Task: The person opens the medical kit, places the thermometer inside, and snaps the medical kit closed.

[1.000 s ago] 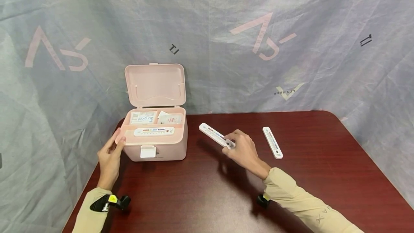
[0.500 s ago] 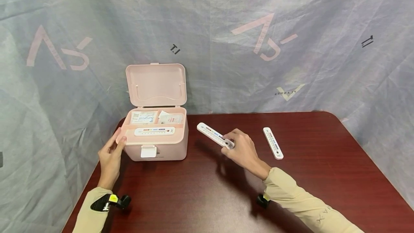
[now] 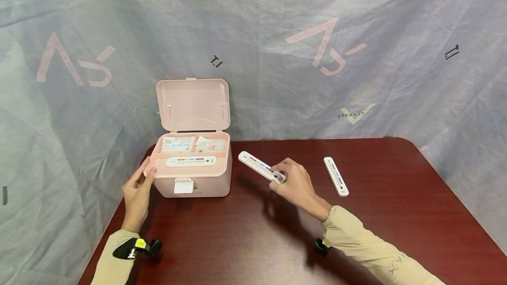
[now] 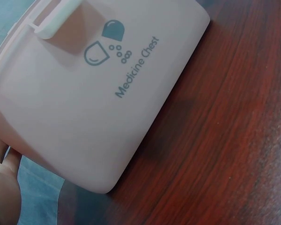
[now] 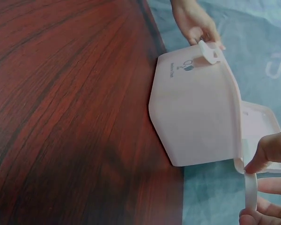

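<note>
A pale pink medicine chest (image 3: 210, 186) stands at the table's left with its lid (image 3: 194, 104) raised. My left hand (image 3: 136, 195) rests on its left front corner, thumb at the rim and fairly straight fingers along the side. Between thumb and fingers, my right hand (image 3: 295, 186) pinches one end of a white wall thermometer (image 3: 255, 165), held above the table just right of the chest. Edge-on, that thermometer (image 5: 251, 192) also shows in the right wrist view. A second thermometer (image 3: 190, 161) lies on the chest's front tray section. Another thermometer (image 3: 336, 176) lies on the table farther right.
White packets, one marked Surgical (image 3: 177, 144) and a smaller one (image 3: 211, 146), lie in the chest's rear compartments. The front latch (image 3: 184, 186) hangs outward. A grey printed cloth (image 3: 257, 56) hangs behind the dark red table (image 3: 237, 241).
My right hand has moved the pinched thermometer slightly left, closer to the chest. The left hand keeps its place on the chest, and the whole view has shifted slightly.
</note>
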`<state>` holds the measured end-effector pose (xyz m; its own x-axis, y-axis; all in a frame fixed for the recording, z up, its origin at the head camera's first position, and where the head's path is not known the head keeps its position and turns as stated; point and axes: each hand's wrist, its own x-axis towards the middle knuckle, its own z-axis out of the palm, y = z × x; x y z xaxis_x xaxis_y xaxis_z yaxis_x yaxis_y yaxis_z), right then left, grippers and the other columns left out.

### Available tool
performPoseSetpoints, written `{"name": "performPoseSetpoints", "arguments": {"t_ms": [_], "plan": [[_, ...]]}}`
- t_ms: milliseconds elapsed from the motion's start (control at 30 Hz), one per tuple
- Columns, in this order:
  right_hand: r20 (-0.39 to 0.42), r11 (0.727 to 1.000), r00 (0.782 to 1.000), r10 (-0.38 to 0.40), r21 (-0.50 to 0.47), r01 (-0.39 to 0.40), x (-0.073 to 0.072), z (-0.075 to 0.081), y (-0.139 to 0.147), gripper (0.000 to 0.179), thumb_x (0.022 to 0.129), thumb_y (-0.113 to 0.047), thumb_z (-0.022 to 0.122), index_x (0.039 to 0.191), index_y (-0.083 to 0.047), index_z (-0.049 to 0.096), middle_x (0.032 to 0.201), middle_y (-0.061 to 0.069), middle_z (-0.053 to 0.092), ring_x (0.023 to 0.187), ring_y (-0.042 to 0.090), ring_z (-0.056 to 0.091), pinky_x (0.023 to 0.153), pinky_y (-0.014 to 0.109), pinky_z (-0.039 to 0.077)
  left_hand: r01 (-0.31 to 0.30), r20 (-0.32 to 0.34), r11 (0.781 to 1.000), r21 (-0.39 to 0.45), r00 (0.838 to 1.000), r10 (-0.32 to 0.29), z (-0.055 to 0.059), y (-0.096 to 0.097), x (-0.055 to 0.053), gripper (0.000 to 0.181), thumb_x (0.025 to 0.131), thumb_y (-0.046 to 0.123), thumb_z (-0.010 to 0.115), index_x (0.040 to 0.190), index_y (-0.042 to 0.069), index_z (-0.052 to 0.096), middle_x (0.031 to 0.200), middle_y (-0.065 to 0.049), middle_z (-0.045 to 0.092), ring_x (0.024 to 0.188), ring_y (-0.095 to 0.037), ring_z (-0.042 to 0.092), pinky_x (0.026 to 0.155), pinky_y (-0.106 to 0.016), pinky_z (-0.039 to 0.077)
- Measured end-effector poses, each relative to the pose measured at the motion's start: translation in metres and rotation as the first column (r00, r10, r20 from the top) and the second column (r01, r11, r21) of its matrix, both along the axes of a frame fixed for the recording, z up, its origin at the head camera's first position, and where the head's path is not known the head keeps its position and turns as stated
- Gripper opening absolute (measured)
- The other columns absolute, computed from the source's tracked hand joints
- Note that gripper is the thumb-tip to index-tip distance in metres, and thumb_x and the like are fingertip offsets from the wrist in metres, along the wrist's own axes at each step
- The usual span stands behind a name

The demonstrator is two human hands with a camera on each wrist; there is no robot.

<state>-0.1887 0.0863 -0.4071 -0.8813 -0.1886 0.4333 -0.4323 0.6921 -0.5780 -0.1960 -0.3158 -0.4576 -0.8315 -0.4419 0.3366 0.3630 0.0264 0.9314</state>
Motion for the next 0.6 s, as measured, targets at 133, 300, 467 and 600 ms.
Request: {"name": "performPoseSetpoints", "arguments": {"t_ms": [133, 300, 467, 600], "plan": [[0.0, 1.0, 1.0, 0.012, -0.003, -0.012, 0.001, 0.003, -0.002, 0.03, 0.058, -0.013, 0.072, 0.089, -0.012, 0.074, 0.083, -0.003, 0.06, 0.057, 0.008, 0.049, 0.051, 0.027, 0.04, -0.008, 0.011, 1.0, -0.02, 1.0, 0.009, 0.0, 0.0, 0.0, 0.045, 0.085, 0.003, 0.07, 0.128, 0.002, 0.058, 0.134, -0.015, 0.053, 0.132, -0.019, 0.039, 0.1, -0.016, 0.036], [-0.007, 1.0, 1.0, 0.019, -0.007, -0.019, 0.001, 0.006, -0.005, 0.03, 0.058, -0.012, 0.072, 0.088, -0.012, 0.074, 0.082, -0.003, 0.06, 0.057, 0.007, 0.049, 0.051, 0.026, 0.04, -0.018, 0.018, 0.999, -0.042, 1.0, 0.019, -0.002, -0.002, -0.001, 0.045, 0.085, 0.004, 0.069, 0.128, 0.003, 0.058, 0.134, -0.013, 0.053, 0.132, -0.019, 0.039, 0.101, -0.016, 0.034], [-0.016, 1.0, 0.999, 0.028, -0.007, -0.029, 0.0, 0.009, -0.007, 0.029, 0.059, -0.012, 0.072, 0.088, -0.011, 0.074, 0.082, -0.003, 0.06, 0.057, 0.007, 0.048, 0.05, 0.025, 0.04, -0.013, 0.031, 0.999, -0.046, 0.999, 0.014, 0.001, -0.001, 0.0, 0.045, 0.086, 0.004, 0.069, 0.129, 0.002, 0.057, 0.135, -0.015, 0.052, 0.132, -0.017, 0.04, 0.101, -0.016, 0.035], [-0.019, 0.999, 0.999, 0.038, -0.011, -0.038, 0.0, 0.012, -0.01, 0.029, 0.058, -0.011, 0.071, 0.087, -0.011, 0.074, 0.081, -0.003, 0.06, 0.056, 0.007, 0.048, 0.05, 0.025, 0.04, 0.003, 0.033, 0.999, -0.044, 0.999, -0.002, 0.011, 0.004, 0.006, 0.046, 0.086, 0.002, 0.068, 0.129, -0.003, 0.055, 0.135, -0.019, 0.05, 0.132, -0.018, 0.04, 0.101, -0.016, 0.035]]}}
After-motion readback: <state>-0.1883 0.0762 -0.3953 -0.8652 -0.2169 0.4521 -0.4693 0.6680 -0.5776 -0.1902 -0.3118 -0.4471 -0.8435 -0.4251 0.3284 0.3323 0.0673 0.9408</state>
